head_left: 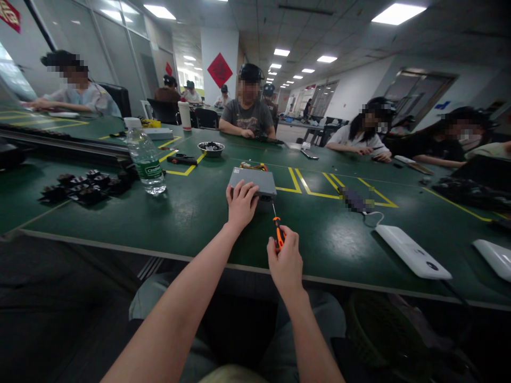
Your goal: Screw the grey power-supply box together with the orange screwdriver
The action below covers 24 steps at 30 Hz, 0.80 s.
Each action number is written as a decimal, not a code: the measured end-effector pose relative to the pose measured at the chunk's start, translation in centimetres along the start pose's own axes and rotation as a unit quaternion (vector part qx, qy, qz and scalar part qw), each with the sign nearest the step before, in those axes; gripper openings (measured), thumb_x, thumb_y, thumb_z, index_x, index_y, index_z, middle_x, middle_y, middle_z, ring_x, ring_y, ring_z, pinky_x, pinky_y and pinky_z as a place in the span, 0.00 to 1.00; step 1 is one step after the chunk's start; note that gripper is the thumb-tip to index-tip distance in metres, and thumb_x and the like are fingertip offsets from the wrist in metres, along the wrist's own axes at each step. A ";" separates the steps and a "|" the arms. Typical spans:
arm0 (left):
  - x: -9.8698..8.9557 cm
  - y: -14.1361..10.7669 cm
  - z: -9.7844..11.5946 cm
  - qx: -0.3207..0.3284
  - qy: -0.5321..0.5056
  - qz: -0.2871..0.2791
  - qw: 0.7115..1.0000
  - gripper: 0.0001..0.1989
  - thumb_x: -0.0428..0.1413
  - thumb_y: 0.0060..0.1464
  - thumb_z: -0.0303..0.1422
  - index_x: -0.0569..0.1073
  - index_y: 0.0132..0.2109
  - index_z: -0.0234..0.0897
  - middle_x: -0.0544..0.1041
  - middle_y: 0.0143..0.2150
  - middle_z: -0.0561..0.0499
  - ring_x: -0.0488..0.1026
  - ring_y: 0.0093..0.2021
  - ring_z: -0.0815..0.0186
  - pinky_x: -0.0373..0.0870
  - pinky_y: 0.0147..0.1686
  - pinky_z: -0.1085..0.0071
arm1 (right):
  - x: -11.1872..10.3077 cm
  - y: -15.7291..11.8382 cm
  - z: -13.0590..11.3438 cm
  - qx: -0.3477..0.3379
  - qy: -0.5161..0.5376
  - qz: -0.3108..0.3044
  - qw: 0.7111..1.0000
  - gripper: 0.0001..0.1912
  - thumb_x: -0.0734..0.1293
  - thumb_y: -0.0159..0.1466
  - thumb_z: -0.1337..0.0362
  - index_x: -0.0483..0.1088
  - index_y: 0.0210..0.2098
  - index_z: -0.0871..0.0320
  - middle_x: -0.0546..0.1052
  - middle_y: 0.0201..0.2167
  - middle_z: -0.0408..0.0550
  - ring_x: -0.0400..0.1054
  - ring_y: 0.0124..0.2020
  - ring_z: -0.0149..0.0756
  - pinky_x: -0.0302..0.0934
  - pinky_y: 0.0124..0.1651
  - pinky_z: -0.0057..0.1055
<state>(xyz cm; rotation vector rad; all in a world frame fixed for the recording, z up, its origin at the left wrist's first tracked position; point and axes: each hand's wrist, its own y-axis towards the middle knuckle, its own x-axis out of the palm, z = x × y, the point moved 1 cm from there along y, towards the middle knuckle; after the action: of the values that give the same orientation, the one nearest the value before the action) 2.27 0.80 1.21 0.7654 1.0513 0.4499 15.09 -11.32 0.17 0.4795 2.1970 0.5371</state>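
Bare forearms [191,298] are spanning the near edge of a broad green table [191,229], whose smooth, hard top is offering a firm but slippery-looking base. A grey metal box [264,180] is lying on it straight ahead, a flat-sided slab with a dull finish; steady weight from above should keep it from skidding. Supplying some, the left hand [241,206] is resting on its top, fingers spread and slightly bent, not clenched. The right hand [288,263] is gripping an orange-and-black screwdriver [279,232], fingers curled around its contoured handle. Its slim metal shaft [274,210] is pointing at the box's near right corner; whether the tip is touching, I cannot tell. Keeping the shaft square to the metal, and pressing before turning, would likely stop the tip slipping.
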 end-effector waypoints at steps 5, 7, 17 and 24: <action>0.2 0.0 -0.1 -0.040 0.017 -0.009 0.999 0.14 0.49 0.56 0.36 0.67 0.51 0.50 0.60 0.59 0.47 0.48 0.64 0.55 0.42 0.58 0.44 | 0.5 -0.2 -0.2 0.027 0.046 0.017 0.998 0.18 0.52 0.64 0.56 0.60 0.48 0.61 0.72 0.39 0.57 0.69 0.36 0.42 0.62 0.35 0.36; 0.3 0.0 -0.1 -0.037 0.013 -0.014 0.999 0.15 0.49 0.56 0.36 0.67 0.51 0.50 0.61 0.58 0.46 0.48 0.64 0.56 0.44 0.58 0.45 | 0.4 -0.1 0.0 0.063 0.088 0.001 0.994 0.19 0.51 0.65 0.55 0.59 0.48 0.60 0.74 0.33 0.51 0.70 0.30 0.38 0.61 0.33 0.34; 0.3 0.1 -0.3 -0.036 -0.004 -0.005 0.999 0.14 0.51 0.55 0.36 0.68 0.49 0.51 0.62 0.57 0.48 0.52 0.61 0.56 0.47 0.56 0.50 | -0.2 1.4 -0.1 -0.022 -0.014 0.072 0.997 0.16 0.57 0.62 0.58 0.64 0.46 0.59 0.71 0.40 0.55 0.68 0.40 0.41 0.61 0.37 0.34; 0.4 0.1 -0.3 -0.037 -0.003 -0.009 0.999 0.14 0.50 0.55 0.37 0.68 0.50 0.51 0.62 0.57 0.48 0.52 0.61 0.56 0.47 0.56 0.51 | -0.2 1.8 1.0 0.036 -0.003 0.007 0.999 0.15 0.57 0.62 0.54 0.63 0.42 0.58 0.74 0.35 0.50 0.69 0.33 0.40 0.60 0.33 0.34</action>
<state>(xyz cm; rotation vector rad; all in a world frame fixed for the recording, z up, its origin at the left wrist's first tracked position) 2.11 1.25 1.00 0.6903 1.0300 0.4695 16.27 -9.69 0.58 0.5349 2.2150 0.4639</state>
